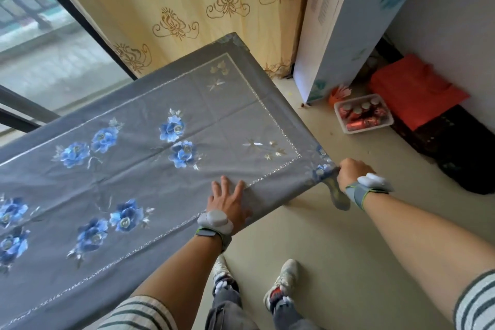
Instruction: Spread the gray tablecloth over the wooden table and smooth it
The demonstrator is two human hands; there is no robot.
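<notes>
Gray tablecloth (pixel 128 169) with blue flowers, lying flat over the whole counter, wood hidden under it. Left hand (pixel 227 202) open wide, fingers spread, pressing the cloth near the corner, likely to push wrinkles out and stop sliding. Right hand (pixel 351 173) closed on the cloth's hanging corner, likely tugging it tight and straight. Looks nearly done. Farther right on the floor, clear plastic tub (pixel 363 112) holding red cans and small bottles.
</notes>
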